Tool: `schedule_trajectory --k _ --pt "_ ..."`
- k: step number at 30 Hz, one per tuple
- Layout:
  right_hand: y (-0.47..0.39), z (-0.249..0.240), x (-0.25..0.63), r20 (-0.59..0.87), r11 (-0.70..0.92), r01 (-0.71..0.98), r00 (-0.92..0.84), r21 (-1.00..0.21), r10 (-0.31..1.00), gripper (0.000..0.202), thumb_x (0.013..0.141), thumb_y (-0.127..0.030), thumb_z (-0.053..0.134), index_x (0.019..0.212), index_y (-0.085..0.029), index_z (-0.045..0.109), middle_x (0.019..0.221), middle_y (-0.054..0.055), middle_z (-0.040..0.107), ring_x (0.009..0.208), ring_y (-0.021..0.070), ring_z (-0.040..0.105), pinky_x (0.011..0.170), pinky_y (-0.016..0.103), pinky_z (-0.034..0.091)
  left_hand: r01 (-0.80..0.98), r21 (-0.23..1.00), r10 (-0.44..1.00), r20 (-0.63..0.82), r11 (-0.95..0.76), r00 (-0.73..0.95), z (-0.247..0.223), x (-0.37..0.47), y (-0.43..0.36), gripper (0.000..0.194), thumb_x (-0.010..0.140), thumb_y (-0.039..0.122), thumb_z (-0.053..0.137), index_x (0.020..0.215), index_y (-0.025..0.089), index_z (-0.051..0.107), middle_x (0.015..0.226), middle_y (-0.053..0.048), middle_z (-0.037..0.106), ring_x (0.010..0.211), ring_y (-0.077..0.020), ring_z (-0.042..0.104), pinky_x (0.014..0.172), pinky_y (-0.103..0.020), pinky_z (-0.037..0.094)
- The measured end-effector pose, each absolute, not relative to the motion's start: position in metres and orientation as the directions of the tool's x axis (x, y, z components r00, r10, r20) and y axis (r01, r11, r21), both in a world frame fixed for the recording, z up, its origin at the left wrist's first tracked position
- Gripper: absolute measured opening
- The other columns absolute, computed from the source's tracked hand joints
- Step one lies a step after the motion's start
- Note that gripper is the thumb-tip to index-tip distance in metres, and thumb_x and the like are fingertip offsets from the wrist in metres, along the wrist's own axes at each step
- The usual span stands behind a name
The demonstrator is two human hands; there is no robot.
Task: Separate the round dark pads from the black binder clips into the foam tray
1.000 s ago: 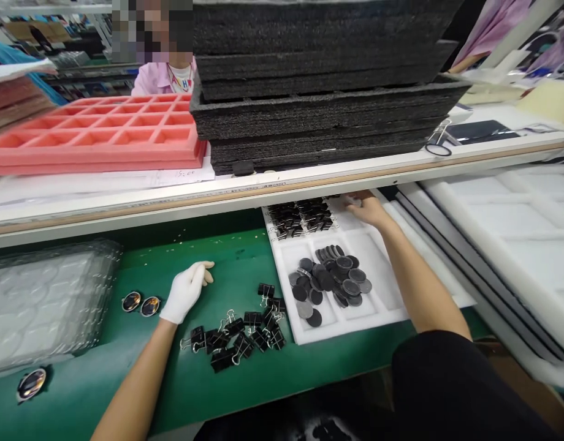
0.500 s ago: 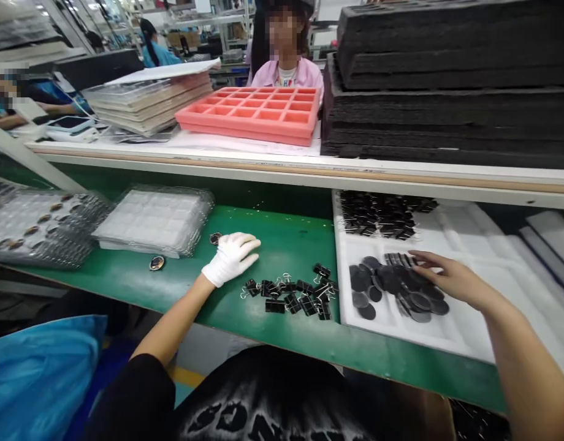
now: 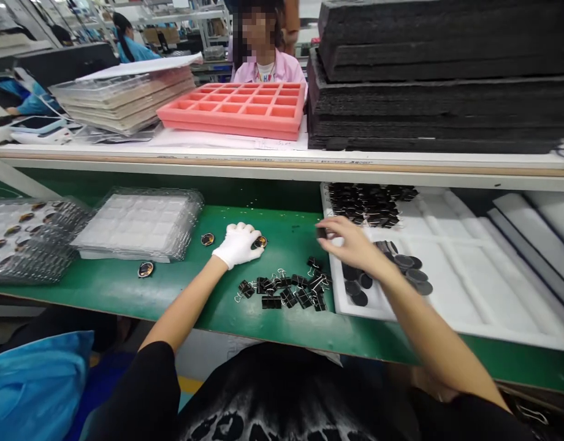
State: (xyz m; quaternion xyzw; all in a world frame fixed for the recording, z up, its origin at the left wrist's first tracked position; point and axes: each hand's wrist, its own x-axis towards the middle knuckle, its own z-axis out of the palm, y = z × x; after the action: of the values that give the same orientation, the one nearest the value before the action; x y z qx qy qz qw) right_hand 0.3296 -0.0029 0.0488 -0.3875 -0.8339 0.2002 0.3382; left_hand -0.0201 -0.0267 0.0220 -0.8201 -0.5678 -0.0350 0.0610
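My left hand [image 3: 238, 245], in a white glove, rests on the green bench with its thumb and index finger closed around a small round part [image 3: 260, 242] with a dark, amber-tinted face. Two similar parts, a near one [image 3: 145, 269] and a farther one [image 3: 207, 239], lie to its left. My bare right hand [image 3: 349, 242] is raised over the white foam tray's left edge, pinching a dark disc [image 3: 321, 232], blurred by motion. Under and beyond that wrist several loose dark discs [image 3: 404, 262] lie in the tray [image 3: 461, 294]. Black binder clips [image 3: 289, 297] are heaped between my hands.
Rows of binder clips [image 3: 365, 205] fill the tray's back. Stacked clear trays [image 3: 130, 220] stand left, more with round parts [image 3: 24, 236] beyond. The shelf [image 3: 217, 165] carries a red compartment tray [image 3: 231, 125] and black foam sheets [image 3: 424, 110]. A person [image 3: 269, 64] sits opposite.
My right hand has moved left from the disc pile, bringing a dark disc toward the tray's left edge. My left hand has shifted right, and the round part at its thumb now shows.
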Motion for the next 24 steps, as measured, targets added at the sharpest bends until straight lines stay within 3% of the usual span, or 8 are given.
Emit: schedule_trajectory --k 4,7,12,14,16,21,24 --pt "0.027 0.024 0.262 0.299 0.621 0.459 -0.595 -0.635 0.746 0.042 0.083 -0.017 0.071 0.125 -0.019 0.073 0.119 0.013 0.068 0.102 0.0242 0.072 0.094 0.043 0.063 0.887 0.064 0.886 0.121 -0.457 0.448 0.010 0.023 -0.007 0.049 0.087 0.046 0.064 0.131 0.025 0.066 0.122 -0.010 0.066 0.114 -0.0315 0.056 0.095 -0.046 0.040" --pt "0.038 0.005 0.243 0.272 0.642 0.415 -0.660 -0.645 0.700 0.048 0.082 -0.011 0.071 0.129 -0.019 0.069 0.119 0.012 0.072 0.103 0.0241 0.073 0.097 0.043 0.061 0.885 0.072 0.884 0.132 -0.459 0.448 0.004 0.027 -0.001 0.048 0.087 0.045 0.062 0.130 0.022 0.066 0.124 -0.011 0.066 0.115 -0.0317 0.056 0.093 -0.045 0.042" --pt "0.030 -0.011 0.241 0.343 0.676 0.354 -0.657 -0.646 0.671 0.035 0.091 -0.022 0.071 0.127 -0.021 0.070 0.126 0.011 0.074 0.115 0.0262 0.070 0.104 0.045 0.055 0.887 0.103 0.892 0.108 -0.450 0.440 0.003 0.022 0.001 0.046 0.086 0.047 0.064 0.125 0.022 0.066 0.120 -0.010 0.066 0.114 -0.0319 0.057 0.093 -0.045 0.043" --pt "0.028 -0.013 0.241 0.351 0.660 0.366 -0.626 -0.656 0.696 0.023 0.100 -0.027 0.061 0.120 -0.022 0.073 0.120 0.009 0.076 0.112 0.0251 0.071 0.103 0.043 0.054 0.886 0.126 0.894 0.105 -0.447 0.436 0.003 0.022 0.002 0.047 0.086 0.047 0.065 0.127 0.024 0.066 0.120 -0.010 0.066 0.115 -0.0317 0.057 0.095 -0.045 0.043" --pt "0.027 -0.013 0.239 0.344 0.632 0.385 -0.594 -0.672 0.727 0.025 0.105 -0.029 0.052 0.113 -0.023 0.074 0.111 0.008 0.077 0.103 0.0231 0.072 0.097 0.040 0.054 0.886 0.133 0.896 0.105 -0.443 0.432 0.003 0.023 0.002 0.047 0.086 0.048 0.065 0.127 0.024 0.066 0.121 -0.009 0.067 0.116 -0.0315 0.057 0.095 -0.045 0.042" --pt "0.032 -0.017 0.232 0.298 0.533 0.517 -0.470 -0.670 0.831 0.017 0.102 -0.029 0.059 0.105 -0.021 0.073 0.090 0.006 0.069 0.087 0.0214 0.065 0.081 0.034 0.051 0.884 0.134 0.893 0.121 -0.448 0.434 0.002 0.024 0.001 0.044 0.086 0.048 0.065 0.123 0.024 0.068 0.119 -0.008 0.067 0.113 -0.0314 0.058 0.094 -0.045 0.042" --pt "0.033 -0.020 0.235 0.266 0.540 0.535 -0.506 -0.650 0.821 0.017 0.100 -0.034 0.064 0.097 -0.021 0.075 0.088 0.005 0.066 0.081 0.0197 0.063 0.076 0.032 0.049 0.879 0.151 0.891 0.133 -0.452 0.435 0.002 0.024 0.000 0.047 0.088 0.047 0.065 0.129 0.025 0.066 0.121 -0.008 0.068 0.115 -0.0314 0.059 0.095 -0.045 0.042"
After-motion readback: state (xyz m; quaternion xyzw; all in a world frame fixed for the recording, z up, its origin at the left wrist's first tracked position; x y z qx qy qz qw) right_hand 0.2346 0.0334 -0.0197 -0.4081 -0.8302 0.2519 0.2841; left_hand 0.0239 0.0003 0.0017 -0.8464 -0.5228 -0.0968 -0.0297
